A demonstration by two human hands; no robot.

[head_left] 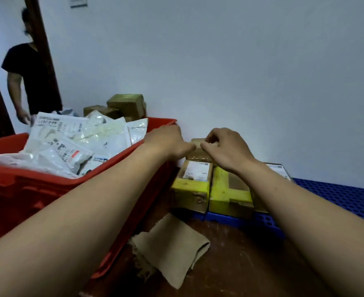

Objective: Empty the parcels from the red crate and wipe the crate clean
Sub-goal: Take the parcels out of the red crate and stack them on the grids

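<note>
Both hands meet at a small brown cardboard parcel point(198, 156) by the white wall point(241, 71), just right of the red plastic crate point(26, 189).

The right hand point(226, 148) grasps the parcel's top with curled fingers. The left hand point(168, 140) lies against its left side with the thumb on it; its fingers are hidden, so I cannot tell whether it clasps. The parcel sits at the far end of two cardboard boxes bound with yellow tape point(230, 189), which stand side by side on a blue perforated plastic pallet point(337, 196). The crate, on the left, is heaped with white plastic mailer bags point(76, 142). Near, between crate and pallet, a folded beige cloth point(170, 249) lies on a brown surface point(230, 264). Beyond the crate, plain brown cardboard boxes point(127, 103) are stacked against the wall. At far left stands a person in a black top point(31, 78).
</note>
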